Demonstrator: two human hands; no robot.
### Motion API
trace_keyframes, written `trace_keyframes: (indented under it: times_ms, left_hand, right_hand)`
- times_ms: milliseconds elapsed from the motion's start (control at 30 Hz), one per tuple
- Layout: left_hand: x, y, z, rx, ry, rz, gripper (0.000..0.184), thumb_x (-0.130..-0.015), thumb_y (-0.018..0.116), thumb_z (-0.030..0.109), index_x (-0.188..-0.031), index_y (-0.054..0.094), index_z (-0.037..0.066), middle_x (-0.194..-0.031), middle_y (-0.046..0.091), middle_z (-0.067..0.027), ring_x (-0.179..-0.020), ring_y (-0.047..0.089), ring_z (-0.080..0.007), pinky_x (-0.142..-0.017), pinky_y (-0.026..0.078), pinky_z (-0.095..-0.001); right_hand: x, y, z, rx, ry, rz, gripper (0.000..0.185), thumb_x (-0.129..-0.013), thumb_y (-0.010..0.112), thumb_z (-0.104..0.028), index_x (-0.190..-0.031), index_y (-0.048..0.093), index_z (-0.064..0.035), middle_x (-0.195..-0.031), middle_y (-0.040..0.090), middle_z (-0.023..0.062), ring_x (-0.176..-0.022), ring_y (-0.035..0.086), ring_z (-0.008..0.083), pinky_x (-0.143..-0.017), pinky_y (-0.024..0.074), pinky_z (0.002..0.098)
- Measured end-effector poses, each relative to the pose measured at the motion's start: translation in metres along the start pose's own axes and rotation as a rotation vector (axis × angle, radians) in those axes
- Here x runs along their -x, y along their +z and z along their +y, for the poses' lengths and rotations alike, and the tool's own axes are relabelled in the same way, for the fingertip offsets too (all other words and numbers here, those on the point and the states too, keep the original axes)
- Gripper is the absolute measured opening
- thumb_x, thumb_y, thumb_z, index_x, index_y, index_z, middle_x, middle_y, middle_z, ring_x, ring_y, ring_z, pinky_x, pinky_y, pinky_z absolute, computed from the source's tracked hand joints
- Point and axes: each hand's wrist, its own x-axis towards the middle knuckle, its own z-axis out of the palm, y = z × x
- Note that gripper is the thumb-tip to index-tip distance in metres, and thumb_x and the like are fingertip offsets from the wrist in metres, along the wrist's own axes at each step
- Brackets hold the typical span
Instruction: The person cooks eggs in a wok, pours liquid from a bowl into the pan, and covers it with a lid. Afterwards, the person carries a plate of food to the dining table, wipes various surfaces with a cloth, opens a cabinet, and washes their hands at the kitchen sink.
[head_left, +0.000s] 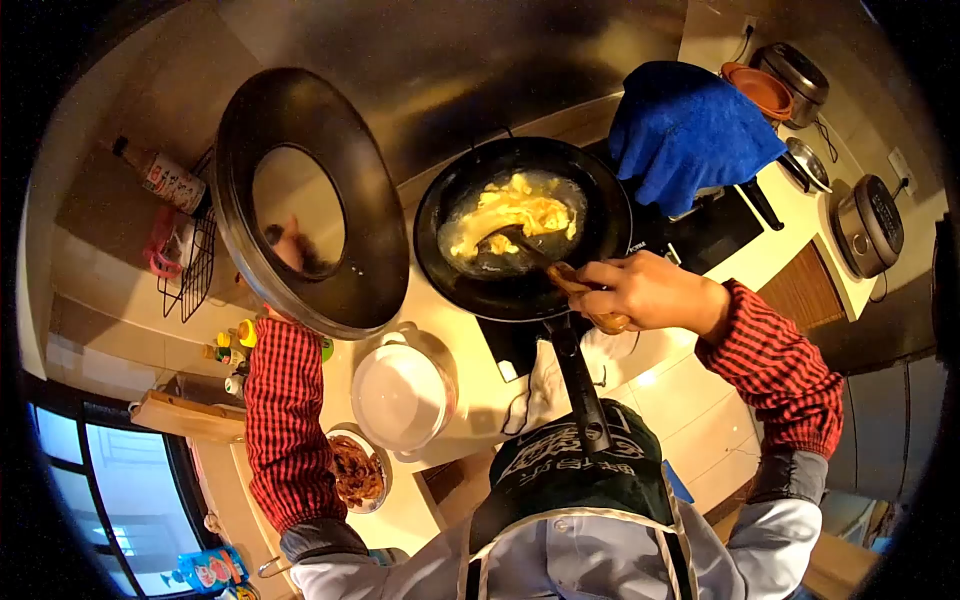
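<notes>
Your right hand (638,290), closed round the spatula (563,275), should sweep low beneath the egg (535,212) ahead-left; your left hand (290,248)'s grip behind the lid (382,235) cannot be verified.

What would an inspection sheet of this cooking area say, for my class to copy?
Surface: pale counter with a black hob.
Job's things: egg in a black pan; spatula in the egg; lid held up beside the pan.
Clutter: white pot, plate of food, blue cloth draped over something hidden.
Hands: right hand grips the spatula; left hand holds the lid, mostly hidden behind it.
Cables: cord at a wall socket near a cooker.
Surroundings: bottle by a wire rack; window.
</notes>
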Motion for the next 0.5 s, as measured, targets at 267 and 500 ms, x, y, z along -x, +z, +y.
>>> trace_keyframes:
  times_ms: [267, 500]
  left_hand:
    - [0.018, 0.064, 0.003, 0.052, -0.019, -0.178, 0.020, -0.083, 0.041, 0.017, -0.097, 0.049, 0.005, -0.085, 0.053, -0.0042, -0.074, 0.053, -0.0141, -0.061, 0.045, -0.0259]
    - [0.013, 0.094, -0.011, 0.019, -0.078, -0.214, 0.021, -0.083, 0.042, 0.018, -0.097, 0.049, 0.004, -0.084, 0.053, -0.0037, -0.072, 0.054, -0.0134, -0.059, 0.046, -0.0249]
  right_hand:
    - [0.007, 0.014, 0.027, 0.081, -0.029, 0.089, 0.025, -0.064, 0.054, -0.013, -0.089, 0.053, -0.0078, -0.087, 0.052, 0.0128, -0.064, 0.056, 0.0271, -0.052, 0.0464, 0.0322]
    - [0.035, -0.037, 0.006, 0.216, -0.018, 0.239, 0.031, -0.062, 0.057, -0.012, -0.093, 0.054, -0.0086, -0.086, 0.050, 0.0123, -0.066, 0.055, 0.0249, -0.053, 0.0469, 0.0307]
